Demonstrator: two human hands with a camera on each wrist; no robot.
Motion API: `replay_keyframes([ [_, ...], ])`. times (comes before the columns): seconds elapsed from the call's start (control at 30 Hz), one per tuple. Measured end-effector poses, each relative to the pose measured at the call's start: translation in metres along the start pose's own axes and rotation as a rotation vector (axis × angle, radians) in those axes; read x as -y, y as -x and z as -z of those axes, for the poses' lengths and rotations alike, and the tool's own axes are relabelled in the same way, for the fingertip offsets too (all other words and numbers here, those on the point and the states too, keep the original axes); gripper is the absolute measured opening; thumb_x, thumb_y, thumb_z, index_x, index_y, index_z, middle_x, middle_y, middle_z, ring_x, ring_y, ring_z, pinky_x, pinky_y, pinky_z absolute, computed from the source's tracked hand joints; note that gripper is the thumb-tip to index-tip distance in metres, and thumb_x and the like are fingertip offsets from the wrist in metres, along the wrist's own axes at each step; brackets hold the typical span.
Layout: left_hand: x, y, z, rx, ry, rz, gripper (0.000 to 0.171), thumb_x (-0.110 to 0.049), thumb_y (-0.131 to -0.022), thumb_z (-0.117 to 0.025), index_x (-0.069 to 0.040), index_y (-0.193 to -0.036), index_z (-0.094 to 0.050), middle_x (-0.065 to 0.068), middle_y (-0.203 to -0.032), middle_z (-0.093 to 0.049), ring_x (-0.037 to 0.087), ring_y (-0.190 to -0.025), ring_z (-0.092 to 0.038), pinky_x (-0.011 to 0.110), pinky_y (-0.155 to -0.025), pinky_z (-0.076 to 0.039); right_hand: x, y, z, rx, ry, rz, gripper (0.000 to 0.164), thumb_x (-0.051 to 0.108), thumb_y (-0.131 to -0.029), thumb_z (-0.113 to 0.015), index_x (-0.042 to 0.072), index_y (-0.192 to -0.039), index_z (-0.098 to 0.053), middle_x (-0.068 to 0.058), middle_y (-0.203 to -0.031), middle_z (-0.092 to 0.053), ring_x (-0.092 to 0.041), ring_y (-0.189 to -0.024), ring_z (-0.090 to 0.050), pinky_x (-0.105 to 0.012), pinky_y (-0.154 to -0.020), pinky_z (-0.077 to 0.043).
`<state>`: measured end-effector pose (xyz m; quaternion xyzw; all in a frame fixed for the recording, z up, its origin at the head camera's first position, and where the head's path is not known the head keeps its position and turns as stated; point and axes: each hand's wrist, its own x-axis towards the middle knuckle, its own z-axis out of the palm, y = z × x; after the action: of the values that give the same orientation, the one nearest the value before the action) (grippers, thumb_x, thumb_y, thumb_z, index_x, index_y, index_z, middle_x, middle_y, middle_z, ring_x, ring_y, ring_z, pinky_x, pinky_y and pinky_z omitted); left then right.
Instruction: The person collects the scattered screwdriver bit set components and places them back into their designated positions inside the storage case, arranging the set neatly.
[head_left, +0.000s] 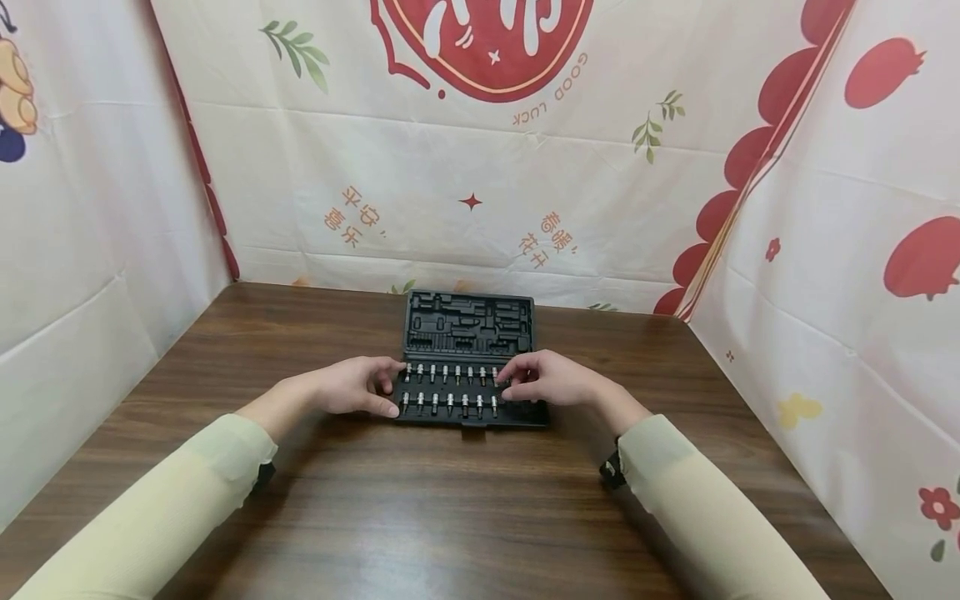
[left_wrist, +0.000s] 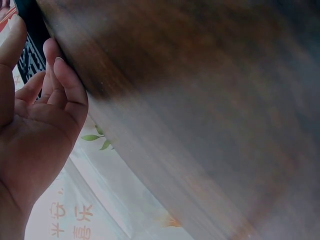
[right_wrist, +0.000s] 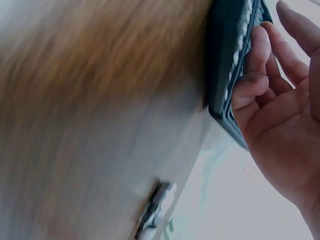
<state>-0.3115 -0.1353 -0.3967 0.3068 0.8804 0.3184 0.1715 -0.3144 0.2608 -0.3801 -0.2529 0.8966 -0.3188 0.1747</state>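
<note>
A black tool case [head_left: 470, 327] lies open on the wooden table. Two rows of silver bit sockets [head_left: 457, 373] stand in its near half, and its lid half has moulded hollows. At the case's left edge is my left hand [head_left: 348, 386], thumb and forefinger spread; they seem to touch the rim. Over the right end of the rows hovers my right hand [head_left: 551, 379], its thumb and forefinger apart. Nothing shows between those fingertips, and the hand covers part of the sockets. Both hands show loosely bent fingers in the wrist views, beside the case [right_wrist: 220, 60].
The brown table [head_left: 465, 500] reaches back to a printed cloth wall [head_left: 420, 167], with cloth sides left and right. A small dark and silver thing [right_wrist: 155, 210], blurred, lies on the table in the right wrist view.
</note>
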Motion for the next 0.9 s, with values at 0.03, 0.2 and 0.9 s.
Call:
replay_keyframes([
  [0.03,0.0,0.0,0.0,-0.001,-0.001,-0.001,0.084,-0.027,-0.097,-0.087,0.007,-0.161,-0.045,0.012,-0.117,-0.068,0.016,-0.094,-0.065,0.034,-0.086,-0.052,-0.001,0.003,0.003,-0.011,-0.012,-0.011,0.03,0.032,-0.106,-0.076,0.017,-0.132,-0.076,-0.002,-0.1,-0.071,-0.018,-0.082,-0.062,-0.036,-0.076,-0.055],
  [0.2,-0.001,0.0,0.001,0.001,-0.002,-0.004,0.084,-0.027,-0.097,-0.086,0.007,-0.162,-0.045,0.012,-0.117,-0.068,0.016,-0.094,-0.065,0.035,-0.087,-0.052,-0.014,0.021,0.017,-0.075,-0.049,-0.06,0.033,0.033,-0.105,-0.076,0.015,-0.132,-0.077,-0.004,-0.106,-0.073,-0.021,-0.084,-0.063,-0.037,-0.074,-0.055],
  [0.9,-0.003,0.001,0.001,0.001,0.012,0.015,0.085,-0.027,-0.097,-0.087,0.008,-0.162,-0.044,0.013,-0.118,-0.069,0.017,-0.096,-0.065,0.034,-0.088,-0.051,-0.09,0.097,0.062,-0.237,-0.023,-0.177,0.03,0.025,-0.103,-0.079,0.006,-0.126,-0.078,-0.01,-0.109,-0.076,-0.021,-0.093,-0.067,-0.033,-0.081,-0.058],
])
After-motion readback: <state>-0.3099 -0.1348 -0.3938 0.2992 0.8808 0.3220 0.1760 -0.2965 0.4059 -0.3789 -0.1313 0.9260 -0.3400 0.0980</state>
